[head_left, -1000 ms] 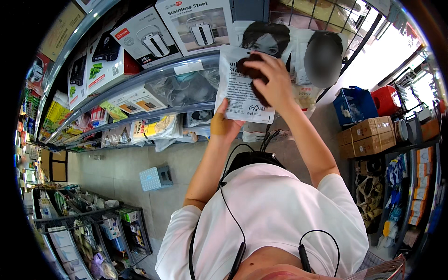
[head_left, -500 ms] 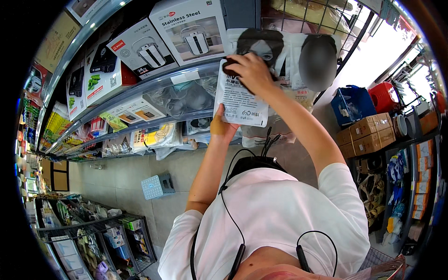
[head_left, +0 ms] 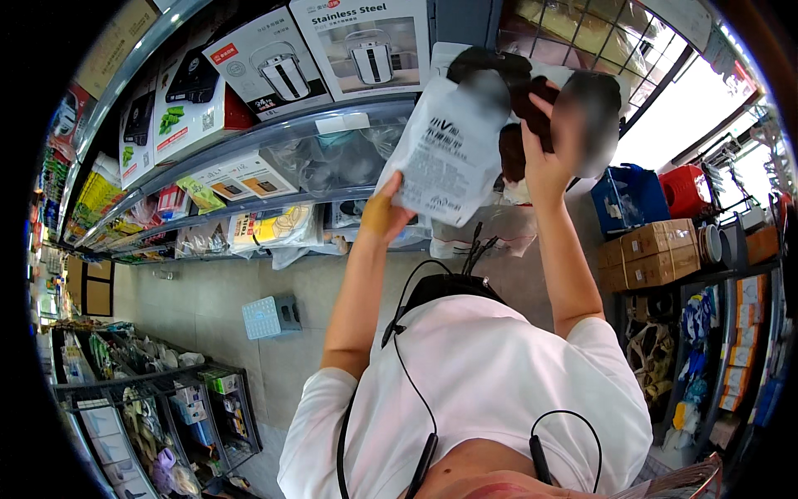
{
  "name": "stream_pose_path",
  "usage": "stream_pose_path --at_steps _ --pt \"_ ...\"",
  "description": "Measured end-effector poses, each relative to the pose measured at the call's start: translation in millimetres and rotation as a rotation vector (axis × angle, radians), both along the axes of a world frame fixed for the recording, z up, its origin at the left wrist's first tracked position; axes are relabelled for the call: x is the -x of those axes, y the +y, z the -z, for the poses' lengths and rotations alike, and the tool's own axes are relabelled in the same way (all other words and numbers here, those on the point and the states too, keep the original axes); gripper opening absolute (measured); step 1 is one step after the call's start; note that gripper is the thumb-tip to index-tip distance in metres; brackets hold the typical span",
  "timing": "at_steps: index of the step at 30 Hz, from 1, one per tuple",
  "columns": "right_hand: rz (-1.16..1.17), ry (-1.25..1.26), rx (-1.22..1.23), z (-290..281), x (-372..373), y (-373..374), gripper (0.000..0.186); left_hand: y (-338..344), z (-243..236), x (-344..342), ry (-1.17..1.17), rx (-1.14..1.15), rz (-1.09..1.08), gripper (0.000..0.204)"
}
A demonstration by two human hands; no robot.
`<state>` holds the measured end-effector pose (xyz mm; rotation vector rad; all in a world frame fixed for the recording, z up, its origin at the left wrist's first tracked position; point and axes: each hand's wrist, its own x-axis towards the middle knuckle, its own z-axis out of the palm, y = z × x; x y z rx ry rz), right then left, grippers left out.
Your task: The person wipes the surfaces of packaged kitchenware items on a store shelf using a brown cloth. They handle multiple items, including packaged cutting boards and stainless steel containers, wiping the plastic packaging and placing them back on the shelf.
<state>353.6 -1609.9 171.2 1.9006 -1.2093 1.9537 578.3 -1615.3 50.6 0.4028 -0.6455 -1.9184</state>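
Note:
My left hand point(head_left: 389, 212) grips the lower left edge of a flat white plastic pouch point(head_left: 445, 162) with dark print, its upper part tilted to the right. To the right of it, my right hand point(head_left: 550, 160) is raised with a dark brown cloth piece point(head_left: 532, 112) at its fingers. The cloth hangs in loose folds between the pouch and this hand, and its full shape cannot be made out. Behind the hands hang white packages point(head_left: 613, 83) with printed pictures, partly covered by the cloth and my fingers.
Boxed kettles point(head_left: 366, 54) line the upper shelf point(head_left: 332, 125) at left. A light blue stool point(head_left: 268, 318) stands on the floor point(head_left: 208, 291). At right are a blue crate point(head_left: 619, 200), a red basket point(head_left: 686, 191) and cardboard boxes point(head_left: 652, 249). A low rack point(head_left: 150, 391) stands lower left.
My right hand has moved right, away from the pouch's top edge, with the dark brown cloth now spread out beside the pouch. The pouch has tilted in my left hand.

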Motion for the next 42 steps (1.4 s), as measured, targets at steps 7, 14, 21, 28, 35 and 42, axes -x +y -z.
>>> stream_pose_path --at_steps 7,14,21,28,35,42 --pt "0.047 0.355 -0.074 -2.7 -43.9 -49.1 0.04 -44.8 -9.1 27.8 -0.039 -0.013 -0.024 0.043" --pt "0.158 0.532 0.149 19.7 -22.2 -89.7 0.044 -36.4 -10.9 31.1 -0.027 -0.013 -0.051 0.045" --pt "0.269 0.31 0.131 12.0 0.8 -67.5 0.05 -29.5 -8.0 7.9 0.018 -0.014 -0.109 0.042" --pt "0.119 0.422 -0.105 66.2 -7.2 -57.3 0.045 -26.1 -15.1 3.5 0.095 -0.02 -0.104 0.045" --pt "0.151 0.229 -0.172 78.9 1.7 -38.5 0.046 4.6 6.6 -43.6 0.168 -0.071 -0.197 0.046" --pt "0.181 0.326 0.2 -7.4 -33.4 -56.8 0.04 15.3 16.2 -63.1 0.172 -0.119 -0.255 0.042"
